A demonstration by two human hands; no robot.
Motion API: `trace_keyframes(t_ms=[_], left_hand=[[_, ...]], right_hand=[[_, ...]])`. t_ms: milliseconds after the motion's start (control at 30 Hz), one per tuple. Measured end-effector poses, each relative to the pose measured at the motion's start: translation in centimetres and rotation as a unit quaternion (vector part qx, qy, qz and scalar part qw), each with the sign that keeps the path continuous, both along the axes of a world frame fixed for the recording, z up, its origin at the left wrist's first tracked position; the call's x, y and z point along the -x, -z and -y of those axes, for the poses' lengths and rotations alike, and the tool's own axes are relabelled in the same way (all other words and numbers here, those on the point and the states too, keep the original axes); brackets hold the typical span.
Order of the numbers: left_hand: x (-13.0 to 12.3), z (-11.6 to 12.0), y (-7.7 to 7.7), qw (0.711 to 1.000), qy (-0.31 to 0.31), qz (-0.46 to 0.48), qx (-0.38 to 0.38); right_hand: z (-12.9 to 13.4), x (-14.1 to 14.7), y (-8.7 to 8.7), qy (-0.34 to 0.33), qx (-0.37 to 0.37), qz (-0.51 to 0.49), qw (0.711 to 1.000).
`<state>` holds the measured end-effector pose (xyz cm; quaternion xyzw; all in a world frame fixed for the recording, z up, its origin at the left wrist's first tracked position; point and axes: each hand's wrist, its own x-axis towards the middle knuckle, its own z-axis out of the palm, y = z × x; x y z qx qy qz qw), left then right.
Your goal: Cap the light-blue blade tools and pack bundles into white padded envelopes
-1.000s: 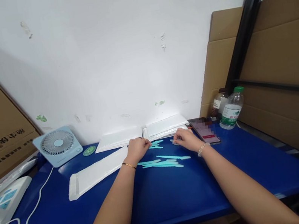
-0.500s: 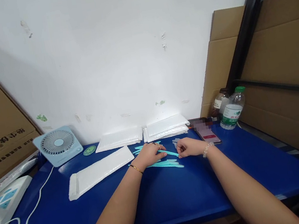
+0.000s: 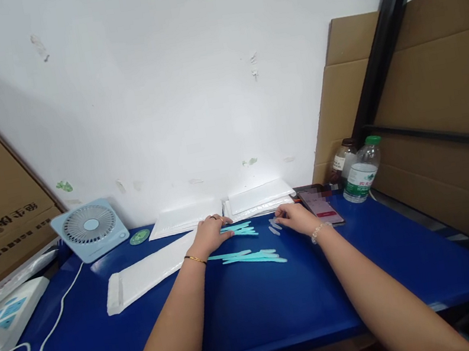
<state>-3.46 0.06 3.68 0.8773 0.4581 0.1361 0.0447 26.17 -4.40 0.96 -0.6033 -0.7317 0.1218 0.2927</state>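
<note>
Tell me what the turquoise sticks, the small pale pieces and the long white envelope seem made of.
Turquoise sticks: probably moulded plastic, smooth; their colour is even and their edges clean. Small pale pieces: likely frosted plastic, since they look greyish and partly see-through. Long white envelope: perhaps plastic film or coated paper, slightly glossy, with a bumpy surface.

blue desk point(image 3: 279, 312) | left: power strip point(image 3: 26, 303), white cable point(image 3: 58, 301), fan point(image 3: 90, 225), green disc point(image 3: 139, 237) | far middle: left envelope stack point(image 3: 185, 216), right envelope stack point(image 3: 260, 196) | left of middle: single white envelope point(image 3: 148, 277) lies aslant | middle: far turquoise sticks point(image 3: 243, 225), near turquoise sticks point(image 3: 255, 260), translucent pieces point(image 3: 274, 231) | far right: phone point(image 3: 323, 211) lies flat, green-capped bottle point(image 3: 360, 181) stands upright
</note>
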Motion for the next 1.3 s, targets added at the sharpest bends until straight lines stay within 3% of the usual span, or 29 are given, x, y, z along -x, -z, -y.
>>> trace_keyframes(t_ms=[67, 200, 300, 467, 600, 733, 833, 933, 1033, 1167, 1300], left_hand=[[0.5, 0.1, -0.4, 0.999, 0.008, -0.011, 0.046], [1.3, 0.2, -0.9, 0.970, 0.023, -0.077, 0.228], [1.3, 0.2, -0.7, 0.955, 0.023, -0.084, 0.282], [-0.2, 0.4, -0.1, 0.977, 0.041, -0.022, 0.207], [-1.3, 0.8, -0.2, 0.987, 0.075, 0.027, 0.138], [-1.2, 0.6, -0.3, 0.999, 0.025, 0.018, 0.035], [-0.9, 0.1, 0.1, 1.000, -0.017, 0.005, -0.004], [-0.8, -0.1, 0.5, 1.000, -0.013, 0.017, 0.006], [-0.9, 0.2, 0.4, 0.998, 0.013, 0.049, 0.027], [-1.3, 1.0, 0.1, 0.987, 0.069, 0.055, 0.134], [-2.2, 1.7, 0.5, 0.965, 0.124, 0.017, 0.228]], right_hand=[[0.2, 0.3, -0.2, -0.004, -0.017, 0.009, 1.000], [0.9, 1.5, -0.9, -0.031, -0.017, 0.019, 0.999], [1.3, 2.5, -1.0, -0.068, -0.009, 0.006, 0.998], [1.8, 4.9, -0.5, -0.148, 0.021, -0.056, 0.987], [1.6, 5.8, 0.0, -0.154, 0.036, -0.131, 0.979], [0.8, 3.6, 0.0, -0.074, 0.019, -0.193, 0.978], [0.3, 1.5, -0.3, 0.005, 0.000, -0.149, 0.989], [0.5, 0.9, -0.8, 0.015, -0.007, -0.075, 0.997], [1.3, 1.7, -1.2, -0.059, -0.002, -0.030, 0.998], [2.2, 3.3, -0.9, -0.195, 0.080, 0.013, 0.978], [2.1, 4.3, 0.2, -0.201, 0.081, 0.060, 0.974]])
